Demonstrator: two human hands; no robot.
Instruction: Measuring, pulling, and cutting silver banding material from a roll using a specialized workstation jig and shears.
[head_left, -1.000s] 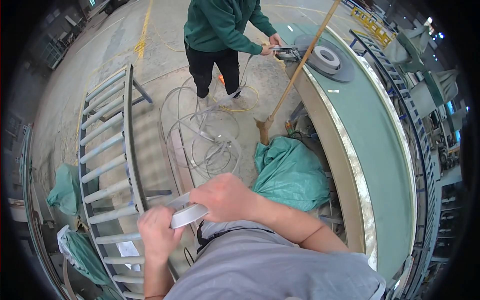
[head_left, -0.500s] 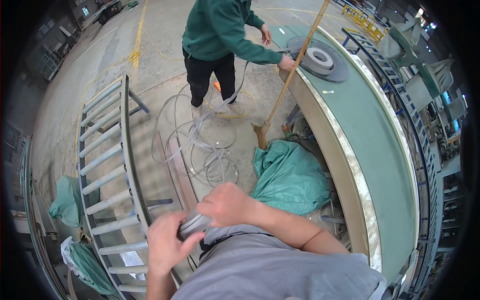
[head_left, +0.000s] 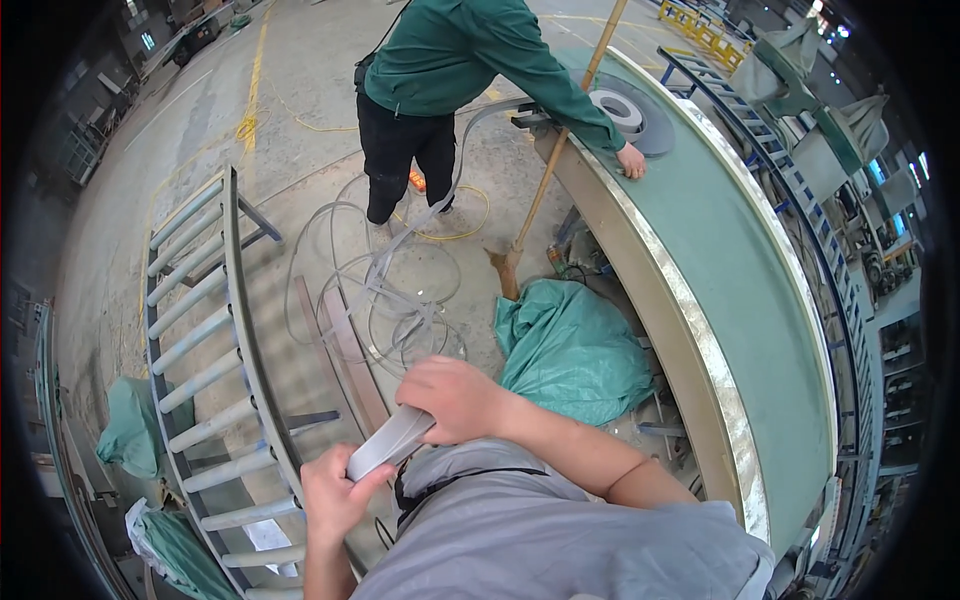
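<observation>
A flat grey strip point(head_left: 388, 442) runs between both of my hands, close to my chest. My left hand point(head_left: 333, 495) pinches its lower end. My right hand point(head_left: 452, 398) is closed around it a little higher. The strip continues down into loose grey loops point(head_left: 375, 290) coiled on the concrete floor and up toward a big green curved panel point(head_left: 730, 260). A person in a green top point(head_left: 450, 60) stands beyond the loops with one hand on that panel, next to a roll of grey tape point(head_left: 617, 106).
A grey roller rack point(head_left: 200, 350) lies on the floor at my left. A green tarp bundle point(head_left: 575, 350) sits below the panel, and a wooden broom handle point(head_left: 555, 160) leans against it. More green sheeting point(head_left: 130, 430) lies at the lower left.
My hands have stayed on the strip and shifted along it, the view tipping slightly. The person in green has moved a hand along the panel's edge, away from the tape roll.
</observation>
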